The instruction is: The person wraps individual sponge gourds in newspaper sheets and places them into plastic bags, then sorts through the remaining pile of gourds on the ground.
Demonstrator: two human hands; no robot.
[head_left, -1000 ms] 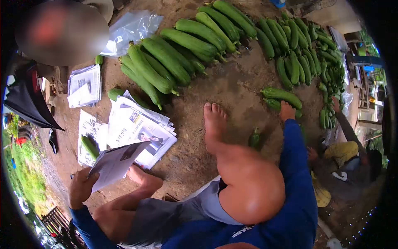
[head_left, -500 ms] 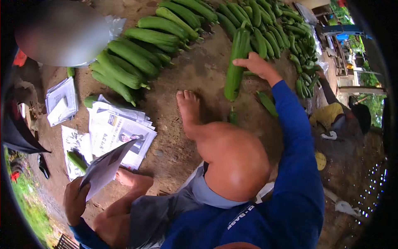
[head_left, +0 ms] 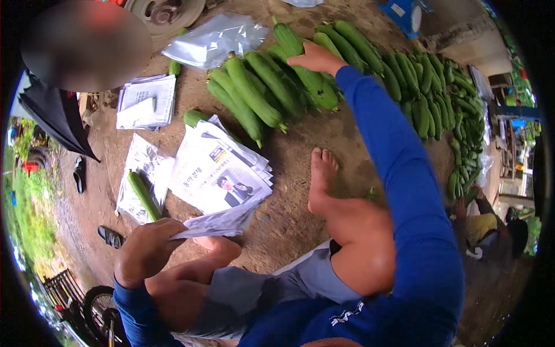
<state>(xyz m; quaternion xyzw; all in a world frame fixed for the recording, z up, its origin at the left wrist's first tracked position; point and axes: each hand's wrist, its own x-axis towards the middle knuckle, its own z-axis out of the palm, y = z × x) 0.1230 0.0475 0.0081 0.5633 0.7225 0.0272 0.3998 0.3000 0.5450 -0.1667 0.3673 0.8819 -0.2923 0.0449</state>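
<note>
My right hand (head_left: 318,59) is closed around a long green sponge gourd (head_left: 317,87), thumb across its upper part. That gourd lies among a row of similar sponge gourds (head_left: 254,92) on the ground. At the lower left, my left hand (head_left: 144,246) pinches the edge of a newspaper sheet (head_left: 222,222). Just beyond the sheet sits a stack of newspapers (head_left: 214,168), partly overlapped by it. A single gourd (head_left: 143,195) rests on a clear plastic packet (head_left: 130,179) near my left hand.
A clear plastic bag (head_left: 217,40) lies behind the row. More gourds (head_left: 422,87) spread to the right. A second newspaper pile (head_left: 147,104) is at the left, with a black umbrella (head_left: 58,115) beyond. Another person (head_left: 491,231) is at the far right; a blue scale-like object (head_left: 402,14) stands behind.
My right hand has carried the gourd from the ground in front of me to the row. The newspaper sheet in my left hand has tipped lower, over the stack. The view has turned left.
</note>
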